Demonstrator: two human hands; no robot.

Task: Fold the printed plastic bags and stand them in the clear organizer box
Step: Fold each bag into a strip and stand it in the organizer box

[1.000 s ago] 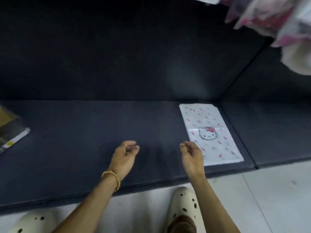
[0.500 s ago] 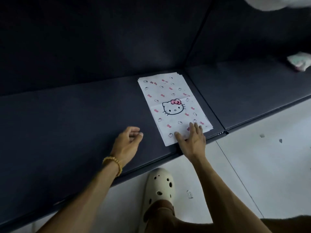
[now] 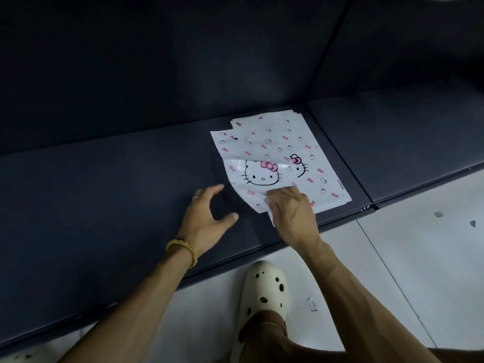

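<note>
Surface: a dark padded bench (image 3: 110, 205) set low against a dark wall, with a seam to a second pad on the right; pale floor tiles (image 3: 419, 271) run along its front edge.
Stack: printed bags (image 3: 322, 163) lie flat on the bench near the seam, roughly squared, with several edges showing at the far corner.
Top bag (image 3: 251, 163): slewed to the left of the stack, its near corner raised off the bags below; the big cat-face print shows on it, and a second face shows on the bag beneath.
Right hand (image 3: 290, 208): fingers curled at the near edge of the top bag and pinching it; the exact contact is hidden by the knuckles.
Left hand (image 3: 207, 213): held apart from the bags just over the bench, fingers spread and loosely bent, holding nothing; a bead bracelet (image 3: 183, 250) circles the wrist.
Organizer box: not in view.
Step in hand (judged): separating one bag from the stack before folding.
Technique (judged): thin film clings, so peel low and sideways, not straight up; check that only one layer comes; bring the free hand down on the stack to pin it.
Next need (judged): lay the bag flat on bare bench to the left, smooth out air, then crease.
Risk (judged): dragging two bags, or skewing the stack toward the front edge.
</note>
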